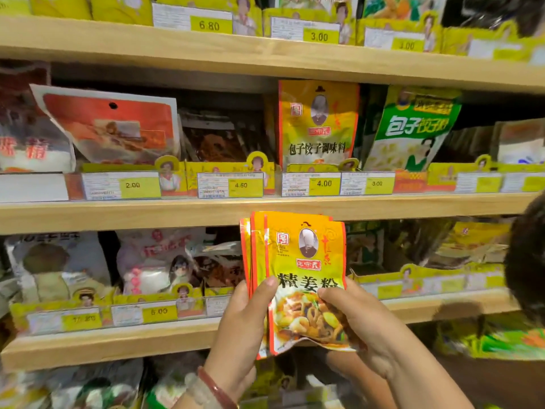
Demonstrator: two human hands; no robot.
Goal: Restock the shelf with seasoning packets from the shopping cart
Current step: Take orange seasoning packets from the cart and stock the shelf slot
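A small stack of yellow-and-orange seasoning packets is held upright in front of the wooden shelf. My left hand grips the stack's left edge, its thumb lying over the front packet. My right hand pinches the front packet at its lower right, thumb on the printed face. A similar yellow packet stands on the middle shelf above, behind the 4.00 price tag. No shopping cart is in view.
Three wooden shelf levels carry other packets behind yellow price strips: a red-and-white pouch at left, a green-and-white packet at right. A dark head of hair intrudes at the right edge. More goods lie below.
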